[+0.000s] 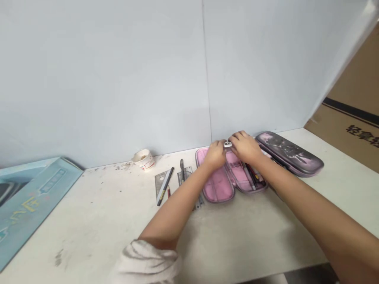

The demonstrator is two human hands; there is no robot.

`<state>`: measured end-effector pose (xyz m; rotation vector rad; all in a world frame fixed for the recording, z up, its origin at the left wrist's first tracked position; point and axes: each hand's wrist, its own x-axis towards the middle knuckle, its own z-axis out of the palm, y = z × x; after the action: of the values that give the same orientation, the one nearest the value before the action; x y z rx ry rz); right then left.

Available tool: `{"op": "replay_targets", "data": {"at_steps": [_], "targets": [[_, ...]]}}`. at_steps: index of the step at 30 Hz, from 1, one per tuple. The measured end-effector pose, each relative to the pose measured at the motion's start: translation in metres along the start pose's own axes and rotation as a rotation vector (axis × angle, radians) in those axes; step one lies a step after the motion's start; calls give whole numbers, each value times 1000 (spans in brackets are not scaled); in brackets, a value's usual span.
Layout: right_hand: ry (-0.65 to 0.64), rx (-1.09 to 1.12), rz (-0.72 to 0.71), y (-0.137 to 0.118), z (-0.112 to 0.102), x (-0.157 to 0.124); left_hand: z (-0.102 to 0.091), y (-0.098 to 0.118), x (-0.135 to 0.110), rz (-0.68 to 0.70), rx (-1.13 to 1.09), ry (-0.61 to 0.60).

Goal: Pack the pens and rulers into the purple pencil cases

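Speaker A: Head view: where's the pink pencil case (217, 185)?
Speaker B: Lying open, its dark lid (288, 154) folded out right.
Speaker A: And the hands?
Speaker B: Left hand (214, 154) and right hand (244, 147) curl closed on a small white tag (227, 144) at the case's far edge; a close, steady pinch suits it.

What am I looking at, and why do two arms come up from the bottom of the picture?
This picture comes from a camera worn on a person's head, looking forward and down, so those arms are the person's own. Their left hand and right hand meet around a small white piece at the edge of an open pink pencil case, which has pens inside. On the white table lie a clear set square and a paper cup.
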<state>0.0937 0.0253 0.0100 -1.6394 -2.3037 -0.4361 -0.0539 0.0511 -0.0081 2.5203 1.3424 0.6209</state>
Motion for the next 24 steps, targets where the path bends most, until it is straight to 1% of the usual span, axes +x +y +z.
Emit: {"op": "replay_targets", "data": {"at_steps": [2, 4, 6, 7, 8, 10, 13, 15, 17, 18, 19, 21, 24], "targets": [[-31, -91, 11, 10, 10, -3, 17, 7, 11, -37, 117, -92], [-71, -129, 18, 16, 19, -3, 28, 11, 18, -83, 175, -147], [-123, -113, 40, 19, 24, -2, 32, 13, 21, -107, 190, -170], [-145, -89, 54, 20, 25, -2, 30, 13, 21, -116, 193, -182], [-156, -58, 66, 21, 25, -1, 25, 12, 21, -121, 194, -192], [-147, 7, 75, 21, 21, 1, 7, 6, 19, -110, 179, -206], [-100, 97, 63, 12, 8, 7, -37, -12, 8, -59, 115, -195], [-85, 166, 32, -5, 0, 13, -70, -29, -7, -59, 70, -145], [-85, 235, -23, -33, -6, 17, -96, -47, -30, -99, 53, -76], [-90, 258, -53, -49, -8, 18, -106, -56, -44, -124, 50, -46], [-97, 278, -86, -67, -9, 18, -114, -64, -60, -147, 48, -34], [-109, 313, -151, -106, -9, 15, -121, -77, -93, -177, 60, -39], [-135, 339, -239, -164, -6, 4, -120, -89, -141, -222, 118, -99]]}}
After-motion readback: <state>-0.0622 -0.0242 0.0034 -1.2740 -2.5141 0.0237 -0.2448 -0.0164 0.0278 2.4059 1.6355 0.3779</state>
